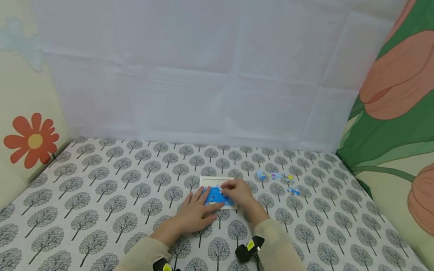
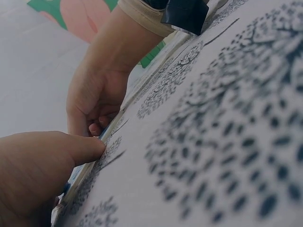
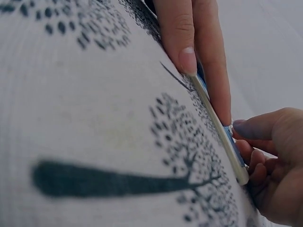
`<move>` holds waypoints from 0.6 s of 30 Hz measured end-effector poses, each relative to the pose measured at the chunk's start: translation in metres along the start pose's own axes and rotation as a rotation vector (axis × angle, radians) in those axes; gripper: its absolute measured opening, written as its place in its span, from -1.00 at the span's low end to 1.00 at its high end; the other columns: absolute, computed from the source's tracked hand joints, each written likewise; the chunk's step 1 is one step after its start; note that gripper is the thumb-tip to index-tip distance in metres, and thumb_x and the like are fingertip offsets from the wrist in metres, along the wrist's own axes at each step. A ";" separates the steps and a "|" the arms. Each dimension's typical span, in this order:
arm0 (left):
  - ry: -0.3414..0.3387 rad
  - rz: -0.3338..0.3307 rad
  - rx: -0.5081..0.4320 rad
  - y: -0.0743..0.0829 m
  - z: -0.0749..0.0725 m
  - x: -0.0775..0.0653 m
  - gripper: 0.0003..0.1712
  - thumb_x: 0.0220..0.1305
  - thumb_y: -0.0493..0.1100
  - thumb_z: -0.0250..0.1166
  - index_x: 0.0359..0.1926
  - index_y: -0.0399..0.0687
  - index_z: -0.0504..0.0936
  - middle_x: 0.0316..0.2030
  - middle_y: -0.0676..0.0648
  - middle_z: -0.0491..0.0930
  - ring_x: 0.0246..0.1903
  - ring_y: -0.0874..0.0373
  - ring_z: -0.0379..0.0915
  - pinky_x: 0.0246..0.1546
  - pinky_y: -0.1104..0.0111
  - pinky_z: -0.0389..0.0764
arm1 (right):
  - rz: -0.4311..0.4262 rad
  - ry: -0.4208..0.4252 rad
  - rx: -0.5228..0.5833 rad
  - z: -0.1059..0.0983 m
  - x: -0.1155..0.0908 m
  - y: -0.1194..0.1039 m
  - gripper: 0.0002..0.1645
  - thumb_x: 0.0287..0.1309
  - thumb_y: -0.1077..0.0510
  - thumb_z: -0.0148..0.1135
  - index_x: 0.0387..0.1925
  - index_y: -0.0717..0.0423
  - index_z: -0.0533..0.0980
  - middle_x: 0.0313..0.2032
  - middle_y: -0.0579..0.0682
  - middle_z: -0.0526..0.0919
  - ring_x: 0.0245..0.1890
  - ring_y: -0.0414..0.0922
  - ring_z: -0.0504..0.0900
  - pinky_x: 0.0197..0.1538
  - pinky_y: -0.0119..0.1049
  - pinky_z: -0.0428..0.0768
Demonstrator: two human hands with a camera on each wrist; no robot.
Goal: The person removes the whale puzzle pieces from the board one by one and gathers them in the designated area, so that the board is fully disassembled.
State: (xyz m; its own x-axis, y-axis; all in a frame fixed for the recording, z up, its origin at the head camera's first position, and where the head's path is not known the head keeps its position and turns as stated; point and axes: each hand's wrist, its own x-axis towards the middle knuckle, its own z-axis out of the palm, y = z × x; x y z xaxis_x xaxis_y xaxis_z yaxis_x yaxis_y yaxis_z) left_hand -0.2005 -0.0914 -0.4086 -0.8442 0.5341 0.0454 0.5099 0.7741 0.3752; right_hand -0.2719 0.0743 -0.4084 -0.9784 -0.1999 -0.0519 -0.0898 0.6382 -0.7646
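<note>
A jigsaw puzzle (image 1: 214,197) with a blue whale-like picture lies in a white-rimmed frame tray (image 1: 210,178) in the head view. My left hand (image 1: 196,210) rests on its left and lower side with fingers spread and fairly straight; in the right wrist view, left fingers (image 3: 213,61) lie along the rim. At the upper right of the picture, my right hand (image 1: 239,192) pinches a small puzzle piece (image 1: 219,187) between thumb and forefinger. The right fingers mostly hide that piece. In the left wrist view, the right hand (image 2: 97,94) bends down over the tray's edge.
Several loose puzzle pieces lie right of the tray: a blue one (image 1: 261,175), a pale one (image 1: 275,176), a yellow-marked one (image 1: 290,177) and a darker blue one (image 1: 293,192). A tree-print cloth (image 1: 126,212) covers the table; a white sheet (image 1: 190,69) hangs behind.
</note>
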 end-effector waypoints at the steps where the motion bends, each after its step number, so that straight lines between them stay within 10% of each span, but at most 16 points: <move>1: 0.000 0.003 -0.002 0.000 0.000 0.000 -0.53 0.25 0.04 -0.04 0.19 0.18 0.30 0.26 -0.30 -0.18 0.23 -0.18 -0.39 0.09 -0.09 -0.23 | -0.001 -0.001 0.000 0.000 0.000 0.000 -0.83 -0.06 0.18 0.21 -0.33 0.07 0.59 -0.42 -0.13 0.53 -0.38 -0.19 0.45 -0.22 -0.27 0.42; 18: 0.010 -0.001 0.004 0.000 0.000 0.000 -0.53 0.25 0.04 -0.03 0.19 0.19 0.31 0.26 -0.29 -0.16 0.23 -0.17 -0.38 0.09 -0.09 -0.22 | -0.003 -0.001 0.089 0.000 0.002 0.001 -0.85 -0.05 0.20 0.20 -0.35 0.09 0.58 -0.43 -0.10 0.55 -0.41 -0.18 0.46 -0.25 -0.28 0.42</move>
State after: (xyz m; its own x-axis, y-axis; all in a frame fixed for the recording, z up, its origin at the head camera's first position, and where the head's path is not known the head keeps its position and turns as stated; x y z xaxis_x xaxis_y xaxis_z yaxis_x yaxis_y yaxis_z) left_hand -0.2001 -0.0912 -0.4089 -0.8462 0.5302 0.0541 0.5099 0.7759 0.3716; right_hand -0.2741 0.0748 -0.4090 -0.9781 -0.2021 -0.0500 -0.0757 0.5690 -0.8189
